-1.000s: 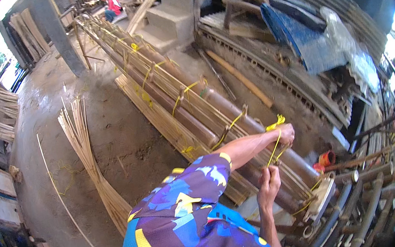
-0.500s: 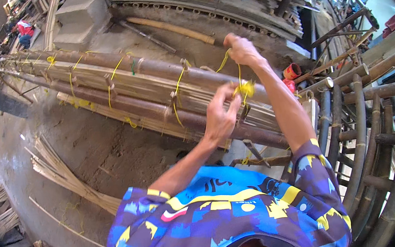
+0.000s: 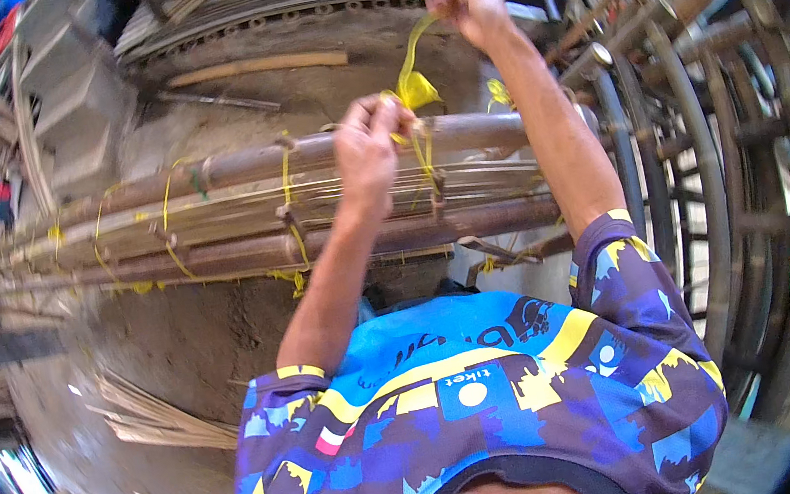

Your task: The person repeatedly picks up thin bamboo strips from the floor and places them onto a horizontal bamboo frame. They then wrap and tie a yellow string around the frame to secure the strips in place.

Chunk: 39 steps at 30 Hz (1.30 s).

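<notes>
My left hand [image 3: 365, 158] is closed, with its fingertips pinching a yellow plastic strap [image 3: 419, 90] just above the far brown bamboo pole [image 3: 238, 168]. Beyond the poles, my right hand [image 3: 474, 16] is raised, closed on the same strap, whose loose end sticks up past the fingers. Between the hands the strap hangs in a slack curve. Thin pale bamboo slats [image 3: 239, 213] lie lengthwise between the far pole and a near bamboo pole [image 3: 364, 241]. Several yellow ties [image 3: 169, 203] loop across both poles. Below my left hand, strands run down to a short peg [image 3: 438, 192].
Dark bamboo frames [image 3: 711, 192] stand close on the right. Concrete steps [image 3: 72, 100] rise at the far left. A light bamboo pole [image 3: 259, 67] lies on the floor beyond the work. Loose slats [image 3: 151, 418] lie on the floor at the lower left.
The view has turned, so the poles now run nearly level. My right hand has pulled farther out and up with the strap; my left hand has also risen to the far pole.
</notes>
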Each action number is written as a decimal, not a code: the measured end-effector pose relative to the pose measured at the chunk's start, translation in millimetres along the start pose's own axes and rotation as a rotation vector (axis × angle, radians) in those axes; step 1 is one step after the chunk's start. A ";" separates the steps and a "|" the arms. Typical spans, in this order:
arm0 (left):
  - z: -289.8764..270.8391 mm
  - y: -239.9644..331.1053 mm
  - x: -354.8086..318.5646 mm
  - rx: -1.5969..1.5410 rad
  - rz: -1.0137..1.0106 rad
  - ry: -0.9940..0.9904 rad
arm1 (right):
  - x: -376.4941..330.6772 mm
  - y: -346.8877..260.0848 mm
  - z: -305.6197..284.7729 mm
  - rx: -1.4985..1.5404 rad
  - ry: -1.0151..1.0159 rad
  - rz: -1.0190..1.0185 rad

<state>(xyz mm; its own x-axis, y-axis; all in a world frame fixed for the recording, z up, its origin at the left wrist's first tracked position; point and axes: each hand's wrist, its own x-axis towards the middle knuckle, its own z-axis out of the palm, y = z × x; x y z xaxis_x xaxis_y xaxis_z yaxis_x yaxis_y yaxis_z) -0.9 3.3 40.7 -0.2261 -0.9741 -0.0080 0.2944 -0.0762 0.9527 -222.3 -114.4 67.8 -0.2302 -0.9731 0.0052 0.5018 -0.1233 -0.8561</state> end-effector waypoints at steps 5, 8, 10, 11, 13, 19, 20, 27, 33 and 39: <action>7.6 31.2 62.7 -0.359 -0.031 0.050 | -128.8 -122.3 -9.4 -1.042 -0.022 -0.831; 2.7 11.4 118.2 -0.160 -0.028 -0.083 | -221.6 -105.4 -32.2 -0.323 -0.080 -0.448; -16.1 -25.3 171.7 0.012 -0.068 -0.046 | -271.1 -63.9 -38.3 -0.209 -0.099 -0.294; -30.5 -48.6 202.5 0.090 -0.088 0.011 | -291.4 -41.9 -39.7 -0.146 -0.075 -0.216; -70.9 -111.6 246.3 0.166 -0.138 0.144 | -324.2 -5.9 -45.0 0.085 -0.043 -0.136; -140.4 -166.2 341.8 0.585 -0.533 0.830 | -408.3 32.6 -123.6 1.008 0.828 -0.885; -147.8 -143.7 349.7 0.572 -0.397 0.847 | -420.0 44.8 -147.7 0.956 0.910 -0.867; -179.6 -8.4 314.8 1.377 -0.204 0.124 | -485.5 197.0 -324.2 0.313 2.026 -0.477; 16.9 17.8 119.4 1.066 0.756 -0.204 | -449.4 179.5 -264.9 -0.852 0.738 1.042; 146.3 -52.5 -14.2 1.491 0.387 -0.701 | -331.6 43.4 -132.1 -1.009 0.652 -0.318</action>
<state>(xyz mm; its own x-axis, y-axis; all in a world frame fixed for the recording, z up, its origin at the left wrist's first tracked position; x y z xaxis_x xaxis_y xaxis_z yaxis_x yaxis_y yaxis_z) -148.9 52.3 35.3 -0.8144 -0.5801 0.0139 -0.5487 0.7777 0.3066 -234.3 228.7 -39.3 -0.7402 -0.6137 0.2749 -0.4508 0.1494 -0.8800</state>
